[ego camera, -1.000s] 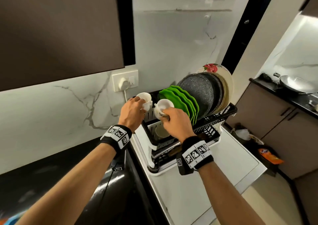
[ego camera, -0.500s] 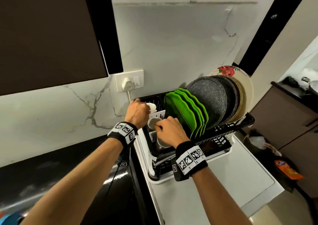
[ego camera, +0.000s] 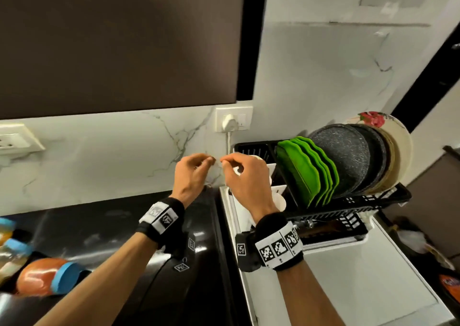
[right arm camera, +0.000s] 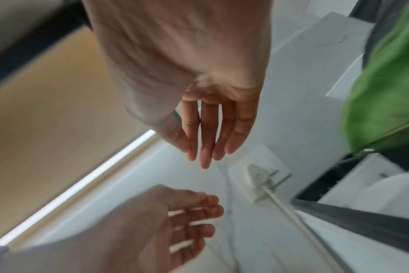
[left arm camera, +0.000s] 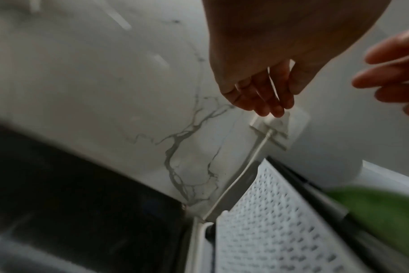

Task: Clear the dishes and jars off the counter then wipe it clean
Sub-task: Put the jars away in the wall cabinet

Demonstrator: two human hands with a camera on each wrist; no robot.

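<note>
Both my hands hover empty in front of the marble wall, just left of the black dish rack [ego camera: 348, 211]. My left hand [ego camera: 206, 162] has loosely curled fingers; in the left wrist view the left hand [left arm camera: 261, 99] holds nothing. My right hand [ego camera: 227, 163] is relaxed beside it, and the right wrist view shows the right hand [right arm camera: 206, 147] with straight fingers. White cups [ego camera: 278, 200] sit in the rack's left end, partly hidden behind my right wrist. Green plates [ego camera: 306, 168] and dark plates [ego camera: 348, 156] stand upright in the rack. Jars with blue lids [ego camera: 42, 278] lie at the lower left on the black counter [ego camera: 99, 226].
A wall socket with a white plug [ego camera: 232, 124] and its cord is right behind my hands. The rack stands on a white appliance top [ego camera: 348, 288]. A dark upper cabinet [ego camera: 119, 39] hangs overhead. A second socket [ego camera: 15, 139] is at far left.
Both hands let go of the white cups in the rack and lifted away up and to the left, empty. The view swung left, bringing the jars on the counter into sight.
</note>
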